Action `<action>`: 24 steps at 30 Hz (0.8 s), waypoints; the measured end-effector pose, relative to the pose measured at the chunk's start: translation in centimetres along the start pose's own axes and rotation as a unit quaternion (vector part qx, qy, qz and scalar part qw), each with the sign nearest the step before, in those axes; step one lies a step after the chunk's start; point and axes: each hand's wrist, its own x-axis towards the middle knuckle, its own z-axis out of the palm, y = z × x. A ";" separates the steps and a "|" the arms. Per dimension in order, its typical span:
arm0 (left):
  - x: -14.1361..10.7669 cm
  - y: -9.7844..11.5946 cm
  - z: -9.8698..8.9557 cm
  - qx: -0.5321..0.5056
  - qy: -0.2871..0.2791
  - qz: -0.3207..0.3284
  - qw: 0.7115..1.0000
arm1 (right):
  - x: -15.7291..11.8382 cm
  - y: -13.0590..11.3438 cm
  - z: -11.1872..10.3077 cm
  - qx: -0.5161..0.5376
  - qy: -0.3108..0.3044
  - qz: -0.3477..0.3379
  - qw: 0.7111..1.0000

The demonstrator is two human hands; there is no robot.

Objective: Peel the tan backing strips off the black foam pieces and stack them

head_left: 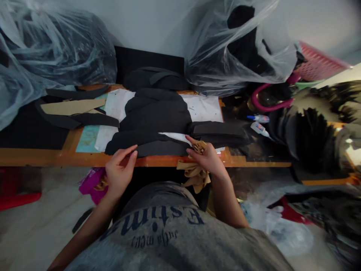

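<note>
A dark curved fabric piece [163, 148] lies along the table's front edge. My left hand [122, 165] pinches its left end between thumb and fingertips. Around a bunch of tan strips [194, 175] my right hand [207, 156] is closed; the strips hang below the table edge, and its thumb and forefinger are at the right end of the same dark piece. Behind lies a pile of dark fabric pieces [158, 113], partly over white paper [204, 109]. A white sliver [176, 136] shows between the front pieces.
Filled clear plastic bags [64, 49] stand at the back left and back right [239, 49]. Tan and dark strips [73, 107] lie to the left. Small bottles [260, 129], pink-handled scissors or a similar loop [255, 98], and dark stacked pieces [307, 139] are to the right.
</note>
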 end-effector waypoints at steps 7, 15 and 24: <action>-0.3 0.1 0.1 0.075 0.028 0.048 0.996 | 0.7 0.8 1.6 -0.103 0.041 -0.041 0.993; -1.2 -0.8 0.2 0.121 0.035 0.060 0.990 | 0.7 0.9 2.1 -0.169 0.034 -0.037 0.984; -1.1 -0.8 0.2 0.119 0.032 0.043 0.991 | 0.7 0.8 2.2 -0.176 0.038 -0.035 0.983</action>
